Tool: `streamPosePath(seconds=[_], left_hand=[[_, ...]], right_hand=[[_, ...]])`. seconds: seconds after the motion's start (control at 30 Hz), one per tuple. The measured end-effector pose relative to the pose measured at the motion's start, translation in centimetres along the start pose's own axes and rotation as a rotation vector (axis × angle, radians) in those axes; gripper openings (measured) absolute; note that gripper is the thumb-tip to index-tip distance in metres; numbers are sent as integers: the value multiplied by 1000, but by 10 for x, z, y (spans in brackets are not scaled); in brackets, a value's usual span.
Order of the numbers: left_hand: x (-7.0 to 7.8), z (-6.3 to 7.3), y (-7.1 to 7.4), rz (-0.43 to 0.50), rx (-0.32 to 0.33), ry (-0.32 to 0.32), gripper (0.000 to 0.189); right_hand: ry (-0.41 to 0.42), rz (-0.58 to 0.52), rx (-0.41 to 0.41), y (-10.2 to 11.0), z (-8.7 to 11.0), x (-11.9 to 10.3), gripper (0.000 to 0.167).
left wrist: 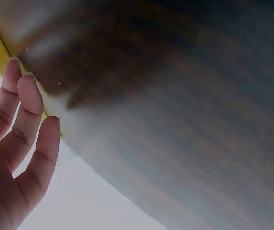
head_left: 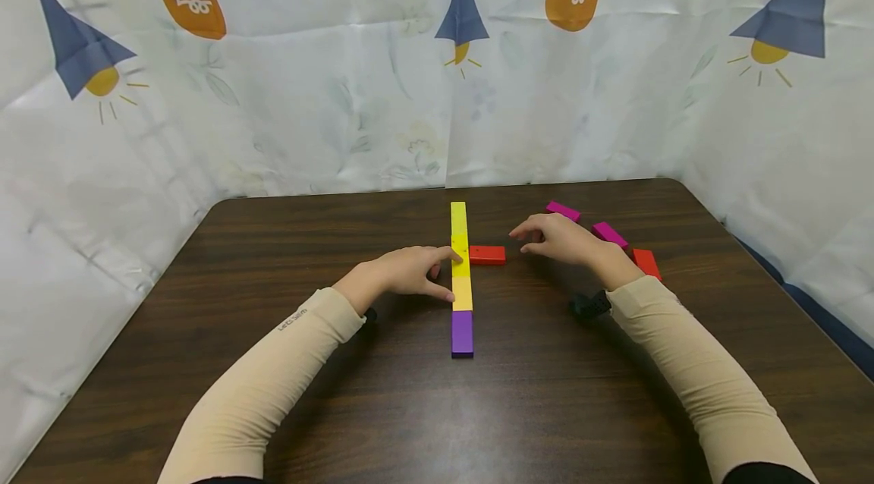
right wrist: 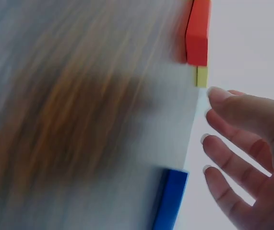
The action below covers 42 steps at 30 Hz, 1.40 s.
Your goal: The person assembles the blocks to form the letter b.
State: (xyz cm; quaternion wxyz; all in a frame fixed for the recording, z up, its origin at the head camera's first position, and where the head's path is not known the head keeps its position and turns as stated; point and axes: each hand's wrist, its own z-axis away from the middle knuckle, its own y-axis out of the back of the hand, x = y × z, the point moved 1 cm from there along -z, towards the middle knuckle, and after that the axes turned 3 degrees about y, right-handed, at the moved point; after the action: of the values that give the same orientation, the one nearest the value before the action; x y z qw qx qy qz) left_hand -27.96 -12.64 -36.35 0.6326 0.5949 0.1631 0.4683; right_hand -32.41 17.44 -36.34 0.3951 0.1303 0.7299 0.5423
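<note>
A straight row of flat yellow blocks [head_left: 460, 220] lies on the dark table, with a purple block [head_left: 462, 333] at its near end. My left hand [head_left: 408, 270] rests along the row's left side, fingertips and thumb at the yellow blocks, fingers loosely bent. Against the row's right side a red block [head_left: 487, 255] juts out sideways. To the right of that red block, my right hand [head_left: 558, 237] hovers with relaxed fingers and nothing between them. In the right wrist view, its fingertips are apart from the red block's end.
Beyond and beside the right hand lie two magenta blocks [head_left: 610, 234] and another red block [head_left: 646, 262]. A block that looks blue [right wrist: 171, 200] shows in the right wrist view. A patterned white curtain [head_left: 382, 112] hangs behind the wood-grain table [head_left: 273, 234].
</note>
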Motion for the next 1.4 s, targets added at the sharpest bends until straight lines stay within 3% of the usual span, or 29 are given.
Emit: streamPosePath(seconds=[0.3, 0.5, 1.07, 1.4], left_hand=[[1, 1, 0, 1, -4, 0, 68], [1, 1, 0, 0, -2, -2, 68], [0, 1, -1, -8, -6, 0, 68], [1, 1, -1, -10, 0, -10, 67]], right_hand=[[3, -37, 123, 11, 15, 14, 34], [-53, -37, 147, 18, 22, 26, 36], [-153, 44, 80, 21, 15, 42, 37], [-145, 92, 49, 20, 9, 44, 38]])
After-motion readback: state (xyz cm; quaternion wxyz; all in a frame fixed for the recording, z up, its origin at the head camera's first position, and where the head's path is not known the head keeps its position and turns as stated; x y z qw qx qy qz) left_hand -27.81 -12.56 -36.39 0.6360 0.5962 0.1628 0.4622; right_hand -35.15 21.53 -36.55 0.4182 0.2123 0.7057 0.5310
